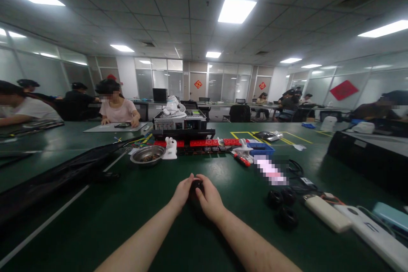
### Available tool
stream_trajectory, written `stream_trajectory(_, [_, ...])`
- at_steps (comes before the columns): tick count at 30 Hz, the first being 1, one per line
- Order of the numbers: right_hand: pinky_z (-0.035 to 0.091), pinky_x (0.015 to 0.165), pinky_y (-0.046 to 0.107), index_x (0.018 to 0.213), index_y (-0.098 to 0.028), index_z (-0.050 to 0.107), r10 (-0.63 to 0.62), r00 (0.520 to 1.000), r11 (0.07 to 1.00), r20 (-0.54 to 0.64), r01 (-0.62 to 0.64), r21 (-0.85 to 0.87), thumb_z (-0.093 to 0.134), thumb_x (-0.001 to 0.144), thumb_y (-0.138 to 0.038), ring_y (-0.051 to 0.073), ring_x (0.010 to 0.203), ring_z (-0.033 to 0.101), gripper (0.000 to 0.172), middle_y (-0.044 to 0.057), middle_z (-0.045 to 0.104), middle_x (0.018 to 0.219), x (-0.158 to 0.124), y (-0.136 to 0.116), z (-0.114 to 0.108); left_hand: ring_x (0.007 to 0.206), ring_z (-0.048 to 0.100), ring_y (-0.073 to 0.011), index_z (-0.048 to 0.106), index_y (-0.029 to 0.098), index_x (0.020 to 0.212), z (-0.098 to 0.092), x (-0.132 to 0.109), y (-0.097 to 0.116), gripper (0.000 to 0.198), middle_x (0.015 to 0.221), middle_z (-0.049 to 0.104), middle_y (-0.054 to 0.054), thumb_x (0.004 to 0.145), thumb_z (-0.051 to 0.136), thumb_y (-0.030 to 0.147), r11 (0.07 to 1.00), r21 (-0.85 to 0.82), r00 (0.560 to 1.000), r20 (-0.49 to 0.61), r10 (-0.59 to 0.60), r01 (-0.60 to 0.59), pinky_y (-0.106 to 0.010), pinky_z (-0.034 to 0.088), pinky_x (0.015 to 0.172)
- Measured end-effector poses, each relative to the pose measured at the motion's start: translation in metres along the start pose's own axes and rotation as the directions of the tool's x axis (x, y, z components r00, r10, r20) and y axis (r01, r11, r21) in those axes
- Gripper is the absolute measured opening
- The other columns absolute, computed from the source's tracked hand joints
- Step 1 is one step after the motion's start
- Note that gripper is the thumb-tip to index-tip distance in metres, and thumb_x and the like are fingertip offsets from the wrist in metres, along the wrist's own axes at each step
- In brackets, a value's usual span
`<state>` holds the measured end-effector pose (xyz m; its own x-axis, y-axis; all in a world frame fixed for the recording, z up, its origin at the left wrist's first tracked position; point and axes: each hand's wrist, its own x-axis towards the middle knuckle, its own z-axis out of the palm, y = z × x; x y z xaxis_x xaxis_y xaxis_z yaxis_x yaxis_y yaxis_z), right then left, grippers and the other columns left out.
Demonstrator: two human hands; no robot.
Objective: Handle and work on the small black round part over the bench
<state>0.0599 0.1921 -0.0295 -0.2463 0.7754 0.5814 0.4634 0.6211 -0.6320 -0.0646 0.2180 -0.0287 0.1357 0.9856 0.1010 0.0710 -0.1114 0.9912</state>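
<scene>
Both my hands meet at the middle of the green table [134, 225]. My left hand [182, 192] and my right hand [208, 197] are closed together around a small black object [196, 185], of which only a sliver shows between the fingers. It looks like one of the small black rubber tyres. Three similar black tyres [283, 206] lie on the table to the right of my hands.
A metal bowl [147, 154], white clips, red parts and a black machine [183, 125] stand further back. A red-handled tool [241, 160] and blue tray [261, 148] lie right of them. White power banks [328, 213] sit at the right. A black bag [63, 174] lies left. Other people sit at the far tables.
</scene>
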Motion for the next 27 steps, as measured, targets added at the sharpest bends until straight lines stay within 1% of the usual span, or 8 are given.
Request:
stream_trajectory(4, [0.039, 0.079, 0.029, 0.116, -0.019, 0.036, 0.087, 0.995, 0.996, -0.043, -0.087, 0.003, 0.047, 0.075, -0.025, 0.017, 0.088, 0.049, 0.043, 0.005, 0.052, 0.099, -0.008, -0.001, -0.004, 0.060, 0.056, -0.0167, 0.059, 0.011, 0.080, 0.005, -0.009, 0.001, 0.039, 0.069, 0.061, -0.005, 0.070, 0.046, 0.046, 0.992, 0.107, 0.997, -0.014, 0.072, -0.070, -0.026, 0.044, 0.053])
stream_trajectory(8, [0.039, 0.060, 0.024, 0.087, -0.018, 0.053, 0.335, 0.938, 0.942, -0.092, -0.336, 0.002, 0.034, 0.080, -0.042, 0.014, 0.066, 0.052, 0.032, 0.002, 0.056, 0.071, -0.008, 0.007, -0.008, 0.071, 0.056, -0.0185, 0.060, 0.017, 0.080, 0.012, -0.026, 0.006, 0.028, 0.076, 0.062, -0.003, 0.065, 0.055, 0.040, 0.952, 0.243, 0.979, -0.037, 0.203, -0.188, -0.028, 0.043, 0.065])
stream_trajectory(12, [0.032, 0.045, 0.022, 0.059, -0.017, 0.052, 0.436, 0.898, 0.897, 0.058, -0.439, 0.045, 0.024, 0.079, -0.055, 0.012, 0.048, 0.047, 0.051, 0.000, 0.049, 0.050, -0.012, 0.010, -0.010, 0.082, 0.055, -0.0195, 0.057, 0.020, 0.089, 0.015, -0.037, 0.012, 0.028, 0.087, 0.061, -0.003, 0.068, 0.053, 0.038, 0.842, 0.456, 0.937, -0.048, 0.347, -0.289, -0.029, 0.042, 0.073])
stream_trajectory(15, [0.029, 0.040, 0.021, 0.056, -0.016, 0.049, 0.457, 0.882, 0.854, 0.116, -0.472, 0.219, 0.025, 0.076, -0.060, 0.010, 0.039, 0.042, 0.053, -0.002, 0.042, 0.043, -0.016, 0.006, -0.008, 0.083, 0.055, -0.0200, 0.056, 0.020, 0.091, 0.015, -0.041, 0.014, 0.029, 0.088, 0.061, -0.004, 0.069, 0.052, 0.039, 0.821, 0.498, 0.931, -0.068, 0.359, -0.281, -0.030, 0.042, 0.073])
stream_trajectory(20, [0.026, 0.034, 0.021, 0.053, -0.017, 0.044, 0.575, 0.776, 0.665, 0.259, -0.627, 0.406, 0.017, 0.077, -0.060, 0.008, 0.030, 0.032, 0.056, -0.004, 0.034, 0.037, -0.013, 0.001, -0.008, 0.083, 0.055, -0.0207, 0.055, 0.022, 0.091, 0.017, -0.044, 0.018, 0.030, 0.087, 0.061, -0.003, 0.067, 0.054, 0.040, 0.790, 0.514, 0.928, 0.027, 0.373, -0.333, -0.030, 0.042, 0.073])
stream_trajectory(24, [0.030, 0.040, 0.020, 0.061, -0.015, 0.049, 0.495, 0.835, 0.738, 0.241, -0.550, 0.391, 0.037, 0.078, -0.045, 0.008, 0.037, 0.036, 0.036, -0.005, 0.036, 0.042, -0.011, 0.001, -0.013, 0.085, 0.055, -0.0205, 0.053, 0.020, 0.097, 0.013, -0.037, 0.010, 0.035, 0.090, 0.060, -0.005, 0.072, 0.046, 0.044, 0.871, 0.399, 0.951, 0.016, 0.308, -0.288, -0.030, 0.042, 0.074])
stream_trajectory(26, [0.035, 0.048, 0.020, 0.073, -0.016, 0.054, 0.418, 0.887, 0.822, 0.195, -0.461, 0.334, 0.051, 0.071, -0.032, 0.009, 0.048, 0.043, 0.017, -0.004, 0.045, 0.052, -0.013, -0.003, -0.017, 0.083, 0.055, -0.0198, 0.055, 0.017, 0.093, 0.009, -0.029, 0.005, 0.038, 0.088, 0.060, -0.006, 0.076, 0.037, 0.046, 0.934, 0.286, 0.974, -0.010, 0.228, -0.215, -0.030, 0.042, 0.073])
stream_trajectory(27, [0.036, 0.053, 0.021, 0.082, -0.017, 0.056, 0.355, 0.919, 0.877, 0.171, -0.391, 0.278, 0.055, 0.068, -0.026, 0.010, 0.054, 0.046, 0.016, -0.002, 0.050, 0.060, -0.014, -0.007, -0.019, 0.081, 0.056, -0.0194, 0.057, 0.015, 0.088, 0.007, -0.026, 0.002, 0.040, 0.085, 0.061, -0.006, 0.076, 0.035, 0.046, 0.956, 0.231, 0.982, -0.009, 0.187, -0.180, -0.029, 0.043, 0.072])
